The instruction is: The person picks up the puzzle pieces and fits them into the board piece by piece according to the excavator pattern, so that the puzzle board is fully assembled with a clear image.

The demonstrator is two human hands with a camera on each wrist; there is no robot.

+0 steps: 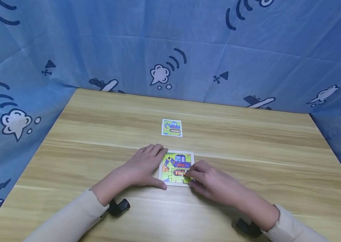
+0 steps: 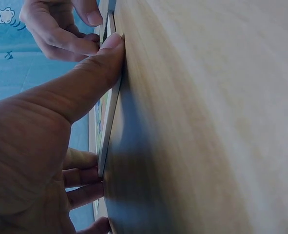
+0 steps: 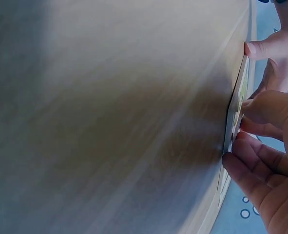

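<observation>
A small jigsaw puzzle [image 1: 175,164] in a white-rimmed tray [image 1: 176,184] lies on the table, showing a blue and purple excavator on green. My left hand [image 1: 144,166] is spread along the tray's left side. Its thumb [image 2: 92,73] touches the near edge and its fingers rest by the left and far edges. Over the lower right part of the puzzle, my right hand [image 1: 216,183] pinches a puzzle piece [image 1: 186,174] mostly covered by the fingertips. Seen in the right wrist view, the right thumb and index finger meet at the tray's surface.
Beyond the tray lies a square picture card [image 1: 172,127] with a similar excavator. The wooden table [image 1: 249,144] is bordered by blue patterned cloth [image 1: 188,43] at the back and sides. Black wrist devices [image 1: 119,207] sit below both sleeves.
</observation>
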